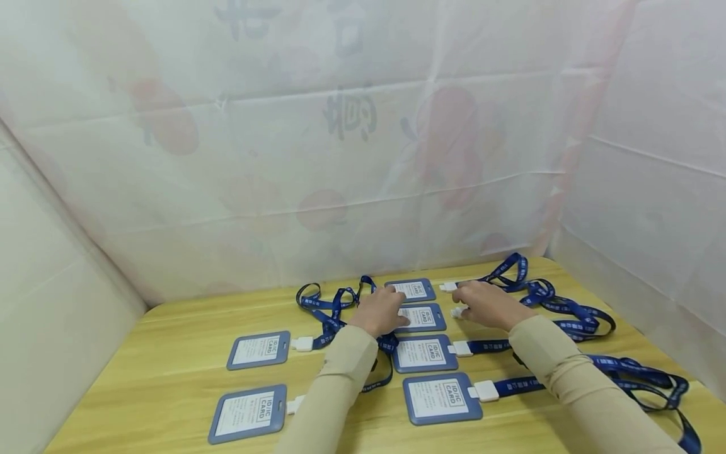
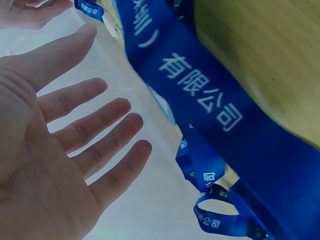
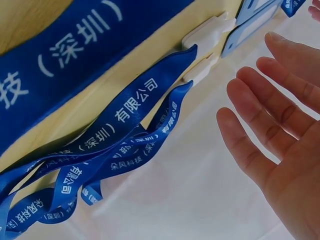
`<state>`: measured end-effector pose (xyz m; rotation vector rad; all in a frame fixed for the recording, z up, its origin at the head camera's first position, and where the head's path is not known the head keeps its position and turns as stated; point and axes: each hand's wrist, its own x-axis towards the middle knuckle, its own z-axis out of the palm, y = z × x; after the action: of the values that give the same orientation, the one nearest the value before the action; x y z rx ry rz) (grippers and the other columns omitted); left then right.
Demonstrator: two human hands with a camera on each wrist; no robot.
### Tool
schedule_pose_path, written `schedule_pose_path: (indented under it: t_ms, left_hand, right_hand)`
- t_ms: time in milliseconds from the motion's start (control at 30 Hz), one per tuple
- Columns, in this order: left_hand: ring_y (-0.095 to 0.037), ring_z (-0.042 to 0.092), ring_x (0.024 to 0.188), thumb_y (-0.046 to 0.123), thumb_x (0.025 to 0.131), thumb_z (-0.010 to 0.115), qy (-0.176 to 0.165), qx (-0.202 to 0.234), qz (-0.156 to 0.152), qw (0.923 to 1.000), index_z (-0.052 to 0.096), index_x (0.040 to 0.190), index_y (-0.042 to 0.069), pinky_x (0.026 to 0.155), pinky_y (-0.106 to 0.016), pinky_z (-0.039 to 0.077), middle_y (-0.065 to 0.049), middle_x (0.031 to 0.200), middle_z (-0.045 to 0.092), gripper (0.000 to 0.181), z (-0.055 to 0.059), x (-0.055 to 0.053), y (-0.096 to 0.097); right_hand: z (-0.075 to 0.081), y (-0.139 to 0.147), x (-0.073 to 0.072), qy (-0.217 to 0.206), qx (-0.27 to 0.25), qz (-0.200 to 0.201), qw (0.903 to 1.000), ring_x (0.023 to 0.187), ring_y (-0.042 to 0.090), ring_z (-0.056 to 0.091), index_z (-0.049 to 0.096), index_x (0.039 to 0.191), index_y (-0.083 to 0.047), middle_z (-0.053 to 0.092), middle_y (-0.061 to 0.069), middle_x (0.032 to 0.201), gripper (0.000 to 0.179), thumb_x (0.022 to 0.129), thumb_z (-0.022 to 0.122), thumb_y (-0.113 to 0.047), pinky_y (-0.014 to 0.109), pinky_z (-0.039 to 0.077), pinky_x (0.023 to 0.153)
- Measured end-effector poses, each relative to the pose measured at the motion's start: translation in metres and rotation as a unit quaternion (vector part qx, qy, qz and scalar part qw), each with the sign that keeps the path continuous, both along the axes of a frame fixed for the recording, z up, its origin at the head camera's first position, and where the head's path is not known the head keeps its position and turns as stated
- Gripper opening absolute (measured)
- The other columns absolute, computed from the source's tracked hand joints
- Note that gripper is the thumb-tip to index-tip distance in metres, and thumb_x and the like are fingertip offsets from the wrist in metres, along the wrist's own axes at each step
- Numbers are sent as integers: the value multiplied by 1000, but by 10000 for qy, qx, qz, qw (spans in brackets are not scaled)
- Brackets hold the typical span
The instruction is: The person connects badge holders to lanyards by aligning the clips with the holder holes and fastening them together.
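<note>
My left hand hovers at the left edge of the two farthest blue-framed ID card holders; its fingers look spread and hold nothing in the left wrist view. To their right, my right hand is over the white clips of those holders, with straight, empty fingers in the right wrist view. Blue lanyards trail rightward from the clips. Nearer to me in the same column lie two more holders, one at mid-table and one in front.
Two more card holders lie at left, one farther back and one nearer. Their tangled blue lanyards run toward my left forearm. The wooden table meets white cloth walls at the back and sides.
</note>
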<state>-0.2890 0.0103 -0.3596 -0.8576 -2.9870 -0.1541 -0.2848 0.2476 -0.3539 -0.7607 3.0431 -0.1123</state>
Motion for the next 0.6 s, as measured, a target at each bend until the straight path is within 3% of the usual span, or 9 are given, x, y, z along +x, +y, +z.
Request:
schedule_pose_path:
  t_ms: [267, 600]
  left_hand:
    - [-23, 60, 114, 37, 91, 77, -55, -108, 84, 9999, 68, 131, 12, 93, -38, 54, -6, 128, 65, 48, -3, -2, 1]
    - [-21, 61, 111, 33, 92, 78, -360, -73, -224, 9991, 70, 128, 10, 96, -34, 51, -6, 122, 65, 44, -4, -5, 0]
  right_hand:
    - [-4, 1, -4, 188, 149, 108, 9997, 87, 24, 66, 75, 104, 1, 69, 10, 97, 20, 85, 81, -4, 40, 58, 79]
    - [-7, 1, -2, 15, 185, 44, 9998, 92, 26, 66, 73, 106, 0, 68, 9, 98, 20, 87, 79, -5, 43, 57, 84]
